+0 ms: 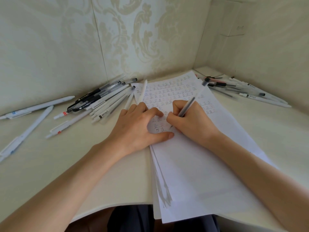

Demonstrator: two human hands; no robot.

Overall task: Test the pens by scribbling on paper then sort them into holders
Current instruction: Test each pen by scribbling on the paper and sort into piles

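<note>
My right hand [192,123] pinching pen [192,99], scribbling; left hand [138,126] splayed, pinning paper [200,173]. Risking smearing fresh marks [158,126] beneath it.

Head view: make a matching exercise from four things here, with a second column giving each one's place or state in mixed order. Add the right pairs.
Column one
1. left hand
2. right hand
3. white pen
4. black-grip pen

Column two
A. lies in the pile left of the paper
B. grips a clear pen, tip down on the paper
C. rests across the paper's far left corner
D. presses on the paper with fingers spread

Pairs: 1-D, 2-B, 3-C, 4-A
</note>
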